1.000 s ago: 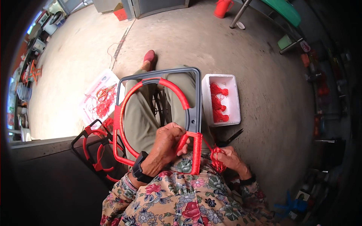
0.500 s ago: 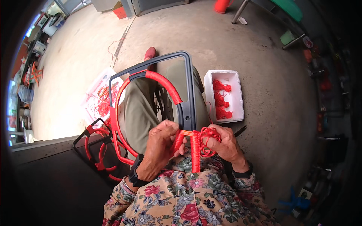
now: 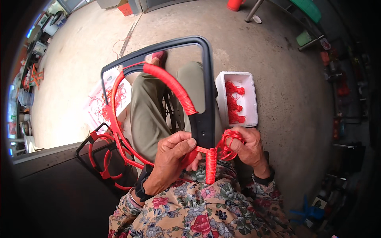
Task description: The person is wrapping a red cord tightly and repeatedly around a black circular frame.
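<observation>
Over my lap stands a black frame (image 3: 203, 133) with a squarish outer loop and a round inner ring, much of it wrapped in red cord (image 3: 168, 77). My left hand (image 3: 171, 156) grips the frame's near part, thumb on top, at the edge of the bare black stretch. Just right of it, a wrapped red bar (image 3: 210, 168) runs toward my body. My right hand (image 3: 248, 146) is closed round a loose bundle of red cord (image 3: 229, 143), beside the frame's right side. A strand crosses the frame at the wrapped corner.
A white foam box (image 3: 251, 99) holding red cord bundles stands on the floor to the right. At left lies a white tray (image 3: 123, 105) with tangled red cord. More red-wrapped black frames (image 3: 105, 156) rest on a dark surface at lower left. A blue stool (image 3: 307, 212) is at lower right.
The frame has tilted and come up closer, its far edge shifting up in view. My right hand has moved slightly right and up with the cord bundle; my left thumb now presses on the frame.
</observation>
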The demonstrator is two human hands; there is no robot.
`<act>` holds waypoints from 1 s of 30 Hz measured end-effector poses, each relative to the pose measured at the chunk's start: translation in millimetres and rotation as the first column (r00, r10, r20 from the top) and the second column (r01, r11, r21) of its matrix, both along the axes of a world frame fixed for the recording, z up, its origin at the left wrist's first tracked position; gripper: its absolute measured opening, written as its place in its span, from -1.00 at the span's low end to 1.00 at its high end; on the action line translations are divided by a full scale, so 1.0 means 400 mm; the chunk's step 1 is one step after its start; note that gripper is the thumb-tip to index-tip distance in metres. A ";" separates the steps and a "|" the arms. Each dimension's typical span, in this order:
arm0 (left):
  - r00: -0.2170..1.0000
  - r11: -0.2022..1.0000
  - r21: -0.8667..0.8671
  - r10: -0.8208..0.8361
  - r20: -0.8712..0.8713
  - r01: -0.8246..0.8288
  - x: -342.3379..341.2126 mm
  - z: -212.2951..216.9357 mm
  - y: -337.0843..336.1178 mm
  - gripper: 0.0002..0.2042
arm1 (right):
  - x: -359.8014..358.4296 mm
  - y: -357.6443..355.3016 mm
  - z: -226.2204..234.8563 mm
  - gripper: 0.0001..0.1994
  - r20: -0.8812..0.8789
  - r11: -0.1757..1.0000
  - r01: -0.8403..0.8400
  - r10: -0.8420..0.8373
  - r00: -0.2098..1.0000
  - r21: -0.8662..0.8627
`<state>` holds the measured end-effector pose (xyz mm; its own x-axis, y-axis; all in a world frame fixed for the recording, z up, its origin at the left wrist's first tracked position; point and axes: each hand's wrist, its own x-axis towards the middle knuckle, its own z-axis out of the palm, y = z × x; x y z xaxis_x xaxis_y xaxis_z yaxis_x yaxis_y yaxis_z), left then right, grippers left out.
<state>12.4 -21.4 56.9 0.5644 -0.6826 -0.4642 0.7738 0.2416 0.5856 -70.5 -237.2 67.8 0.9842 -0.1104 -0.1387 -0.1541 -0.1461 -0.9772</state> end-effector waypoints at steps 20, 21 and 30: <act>0.998 0.997 0.070 0.008 0.062 -0.012 0.022 -0.003 0.005 -0.73 | -0.019 -0.015 0.007 -0.65 -0.024 0.979 0.056 -0.052 0.998 0.194; 0.998 0.998 0.064 0.015 0.055 -0.018 0.023 0.003 0.004 -0.73 | -0.001 0.011 0.012 -0.67 -0.003 0.991 -0.008 0.008 1.000 0.131; 0.998 0.994 0.113 0.003 0.069 -0.011 0.028 0.018 -0.005 -0.71 | 0.046 -0.008 -0.065 -0.86 0.014 0.948 0.227 -0.229 0.973 -0.222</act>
<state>23.7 -23.3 64.0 0.6024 -0.6238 -0.4980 0.7292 0.1765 0.6611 -52.0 -240.2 41.9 0.9276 -0.3609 -0.0966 -0.2194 -0.3172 -0.9226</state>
